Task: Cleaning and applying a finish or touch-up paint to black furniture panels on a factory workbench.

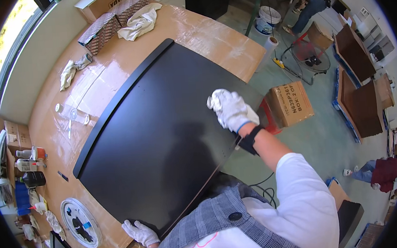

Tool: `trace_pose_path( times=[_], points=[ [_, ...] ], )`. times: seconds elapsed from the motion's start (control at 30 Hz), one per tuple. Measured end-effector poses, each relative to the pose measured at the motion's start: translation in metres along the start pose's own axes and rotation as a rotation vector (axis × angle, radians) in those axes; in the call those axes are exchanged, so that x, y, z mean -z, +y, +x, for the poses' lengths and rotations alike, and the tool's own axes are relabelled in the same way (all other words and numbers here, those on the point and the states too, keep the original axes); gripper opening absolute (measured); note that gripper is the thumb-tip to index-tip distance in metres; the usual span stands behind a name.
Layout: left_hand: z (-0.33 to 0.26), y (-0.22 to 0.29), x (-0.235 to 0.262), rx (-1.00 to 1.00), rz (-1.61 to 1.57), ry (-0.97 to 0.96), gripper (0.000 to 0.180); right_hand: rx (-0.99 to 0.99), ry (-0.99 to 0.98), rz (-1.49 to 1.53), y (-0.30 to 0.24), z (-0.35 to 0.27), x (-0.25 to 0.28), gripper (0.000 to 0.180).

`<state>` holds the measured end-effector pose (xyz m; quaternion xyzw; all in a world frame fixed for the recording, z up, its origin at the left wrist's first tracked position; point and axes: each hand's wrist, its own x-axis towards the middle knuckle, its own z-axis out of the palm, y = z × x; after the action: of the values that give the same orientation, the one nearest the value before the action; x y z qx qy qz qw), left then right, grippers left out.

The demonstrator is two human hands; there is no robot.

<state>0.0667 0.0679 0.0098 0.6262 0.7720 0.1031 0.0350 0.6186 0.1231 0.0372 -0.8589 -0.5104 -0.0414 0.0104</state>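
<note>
From a distance, I have the gloved right hand (pixel 235 113) closed over a white cloth (pixel 215 100) near the right end of a broad black panel (pixel 151 109) lying on the work table (pixel 196 25), while the gloved left hand (pixel 140 233) rests open at its near left corner. Light, even pressure in long, overlapping strokes would, I judge, serve best, with the cloth bunched under the fingers and the left hand steadying the panel. A raised strip (pixel 122 107) along the far left edge calls for a slower pass. The checked garment (pixel 205 220) crowds the near edge, and a carton (pixel 289 103) stands just beyond the right end; the panel's bare middle offers the most open room
</note>
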Motion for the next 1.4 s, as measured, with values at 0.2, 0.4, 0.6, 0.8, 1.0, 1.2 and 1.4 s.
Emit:
trace_pose_path(
  times=[0.2, 0.4, 0.6, 0.8, 1.0, 1.2, 1.4],
  points=[
    [-0.003, -0.001, -0.001, -0.003, -0.028, 0.001, 0.048, -0.025, 0.084, -0.014, 0.031, 0.108, -0.028, 0.029],
    [-0.004, -0.006, -0.004, 0.003, -0.027, 0.034, 0.048, 0.161, -0.024, 0.017, 0.034, 0.032, -0.003, 0.049],
    [0.001, 0.001, -0.004, 0.014, 0.014, -0.017, 0.048, 0.09, 0.034, 0.111, 0.028, 0.147, -0.004, 0.036],
    [-0.005, -0.004, 0.0, 0.03, 0.017, -0.01, 0.047, 0.161, -0.138, 0.119, 0.038, 0.075, 0.008, 0.057],
    [0.0, -0.004, -0.006, -0.042, 0.021, 0.007, 0.047, 0.142, -0.045, 0.072, 0.036, 0.153, -0.001, 0.043],
    [-0.007, -0.006, 0.001, 0.014, 0.023, -0.017, 0.047, 0.148, -0.073, -0.006, -0.01, 0.117, 0.005, 0.03],
    [-0.004, 0.0, 0.003, 0.018, 0.041, -0.038, 0.048, 0.254, 0.002, -0.007, -0.019, 0.13, -0.007, 0.038]
  ],
)
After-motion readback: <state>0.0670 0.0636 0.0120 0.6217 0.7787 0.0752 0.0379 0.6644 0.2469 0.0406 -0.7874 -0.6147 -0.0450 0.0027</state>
